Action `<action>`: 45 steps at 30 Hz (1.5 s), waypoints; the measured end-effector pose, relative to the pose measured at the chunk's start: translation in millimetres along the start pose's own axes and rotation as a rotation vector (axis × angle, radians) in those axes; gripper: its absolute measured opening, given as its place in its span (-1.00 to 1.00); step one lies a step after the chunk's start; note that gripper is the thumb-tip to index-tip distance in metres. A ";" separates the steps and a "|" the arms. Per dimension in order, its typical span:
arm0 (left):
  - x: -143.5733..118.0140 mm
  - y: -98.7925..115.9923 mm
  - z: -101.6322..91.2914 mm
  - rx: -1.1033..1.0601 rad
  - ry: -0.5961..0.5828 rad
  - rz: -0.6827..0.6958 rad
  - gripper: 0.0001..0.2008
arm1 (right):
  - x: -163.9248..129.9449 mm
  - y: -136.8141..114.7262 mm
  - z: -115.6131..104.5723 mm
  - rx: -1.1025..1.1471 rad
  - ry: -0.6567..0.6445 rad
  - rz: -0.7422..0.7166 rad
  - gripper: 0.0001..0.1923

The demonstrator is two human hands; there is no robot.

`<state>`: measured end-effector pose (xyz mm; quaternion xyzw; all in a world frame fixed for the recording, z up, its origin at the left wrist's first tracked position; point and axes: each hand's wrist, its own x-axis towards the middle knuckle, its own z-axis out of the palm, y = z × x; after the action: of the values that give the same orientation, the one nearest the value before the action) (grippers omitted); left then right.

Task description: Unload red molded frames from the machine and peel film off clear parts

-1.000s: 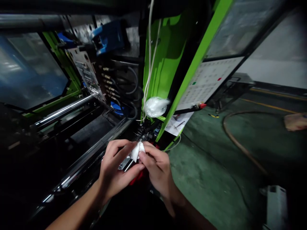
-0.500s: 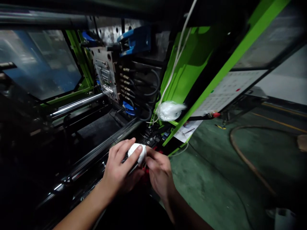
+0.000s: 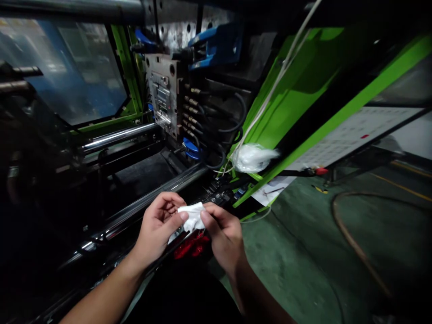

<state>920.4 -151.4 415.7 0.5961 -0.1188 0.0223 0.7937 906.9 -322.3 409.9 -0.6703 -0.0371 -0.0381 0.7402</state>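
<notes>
Between my two hands is a small crumpled white cloth or tissue (image 3: 191,217). My left hand (image 3: 158,225) pinches its left side between thumb and curled fingers. At its right edge, my right hand (image 3: 225,231) grips it with thumb and forefinger. Both hands are over the near edge of a machine, below a shiny round bar (image 3: 178,181). Something red (image 3: 191,246) shows beneath the cloth, its kind unclear. A metal mould block (image 3: 165,96) stands farther back, apart from my hands.
Hoses (image 3: 232,121) run from the mould's side, near blue clamps (image 3: 216,47). A clear plastic bag (image 3: 254,157) hangs by the green frame (image 3: 290,90) beside a white cord. A red-tipped lever (image 3: 320,171) juts out at right. A hose (image 3: 351,238) lies on the green floor.
My left hand has turned, its fingers coming off the top of the white cloth to hold its left side. The cloth is more spread between both hands. The view has shifted slightly left.
</notes>
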 end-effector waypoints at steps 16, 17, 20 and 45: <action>3.8 -5.4 -4.3 0.174 -0.118 0.064 -0.88 | 5.0 2.6 -1.0 0.430 -0.057 0.076 -0.86; 3.3 -3.8 -2.3 0.176 -0.124 0.078 -0.84 | 4.4 3.9 -1.3 0.427 -0.052 0.071 -0.86; 0.9 -1.2 3.0 0.208 -0.123 0.074 -0.76 | 1.9 6.3 -2.4 0.450 -0.045 0.076 -0.88; 0.2 -25.9 -0.6 0.065 -0.127 0.061 -0.56 | 1.7 1.6 -12.6 -0.128 -0.030 -0.248 -0.93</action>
<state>925.3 -158.3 391.3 0.6181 -0.1861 0.0126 0.7637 908.8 -334.7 407.2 -0.7070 -0.1280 -0.1215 0.6848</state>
